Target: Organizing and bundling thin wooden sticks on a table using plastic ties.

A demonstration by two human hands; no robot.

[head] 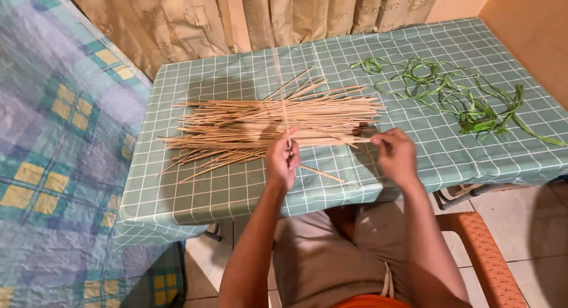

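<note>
Wooden stick (pixel 331 141) pinched between my left hand (pixel 283 160) and right hand (pixel 395 156), both closed; stripping step, next needs steady pull.

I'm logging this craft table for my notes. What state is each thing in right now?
Left hand: fingers closed around one thin upright stick.
Right hand: fingers pinching the end of a flat-lying stick.
Stick pile: loose, spread flat on the tablecloth.
Green leaf strips: stripped, tangled, lying apart from the sticks.
Checked tablecloth: spread over the table.
Curtain: drawn shut.
</note>
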